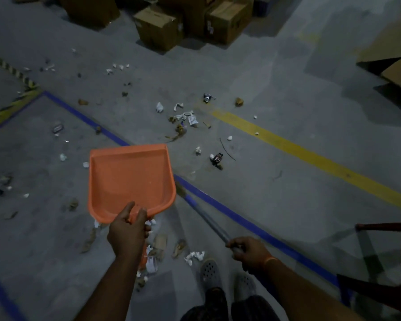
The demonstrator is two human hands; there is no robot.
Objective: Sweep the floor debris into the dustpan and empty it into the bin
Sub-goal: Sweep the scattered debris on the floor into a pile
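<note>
My left hand (127,230) grips the handle of an orange dustpan (130,179), held above the floor with its empty tray facing up. My right hand (248,251) grips the grey handle of a broom (206,216); the broom's head is hidden behind the dustpan's right edge. Several scraps of paper, wrappers and brown bits (183,119) lie scattered on the grey floor ahead. More crumpled paper (195,256) lies near my feet, under the dustpan handle. No bin is in view.
Cardboard boxes (158,26) stand stacked at the back. A flattened carton (394,63) lies at the right. A blue floor line (218,202) and a yellow line (287,144) cross the floor. A dark chair or frame (380,286) stands at the lower right.
</note>
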